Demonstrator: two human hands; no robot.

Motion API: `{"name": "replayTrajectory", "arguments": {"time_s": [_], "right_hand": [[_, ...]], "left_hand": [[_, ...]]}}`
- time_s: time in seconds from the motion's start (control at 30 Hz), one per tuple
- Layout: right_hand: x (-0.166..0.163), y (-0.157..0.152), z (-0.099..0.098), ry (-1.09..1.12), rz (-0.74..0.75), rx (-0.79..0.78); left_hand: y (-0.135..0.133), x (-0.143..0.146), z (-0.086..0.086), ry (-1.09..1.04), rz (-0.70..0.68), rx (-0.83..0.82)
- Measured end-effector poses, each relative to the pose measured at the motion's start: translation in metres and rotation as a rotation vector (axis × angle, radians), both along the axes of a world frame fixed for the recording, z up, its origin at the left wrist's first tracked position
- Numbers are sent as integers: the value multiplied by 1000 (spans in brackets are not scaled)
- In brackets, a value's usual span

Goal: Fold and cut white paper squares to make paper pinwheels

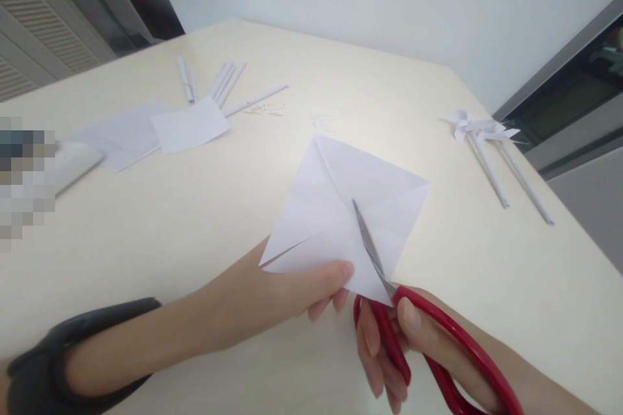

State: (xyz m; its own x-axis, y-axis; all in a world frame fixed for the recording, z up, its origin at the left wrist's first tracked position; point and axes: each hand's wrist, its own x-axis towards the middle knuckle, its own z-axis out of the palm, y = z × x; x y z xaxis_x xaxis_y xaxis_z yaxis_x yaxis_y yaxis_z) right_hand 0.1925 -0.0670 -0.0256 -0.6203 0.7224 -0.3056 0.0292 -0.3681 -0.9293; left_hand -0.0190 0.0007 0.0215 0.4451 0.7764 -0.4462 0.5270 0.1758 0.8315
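Observation:
A square sheet of white paper is pinched between the thumb and fingers of my left hand, at its lower edge. Creases run from its corners toward the middle, and a slit opens from its left corner. My right hand grips the red handles of a pair of scissors. One blade lies over the paper, pointing from the lower right corner toward the centre, with a cut edge along it. The other blade is mostly hidden under the sheet.
Two paper pinwheels on rolled sticks lie at the right. Several rolled paper tubes, a small white sheet and more flat paper lie at the back left. Thin scraps are near the tubes. A wall borders the table.

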Motion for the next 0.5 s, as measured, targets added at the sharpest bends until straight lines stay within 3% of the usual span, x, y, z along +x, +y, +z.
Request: {"name": "replayTrajectory", "arguments": {"time_s": [0.3, 0.5], "right_hand": [[-9, 6, 7, 75, -46, -13], [-8, 7, 9, 4, -33, 22]], "left_hand": [[0, 0, -1, 25, -3, -13], [0, 1, 1, -12, 7, -5]]}}
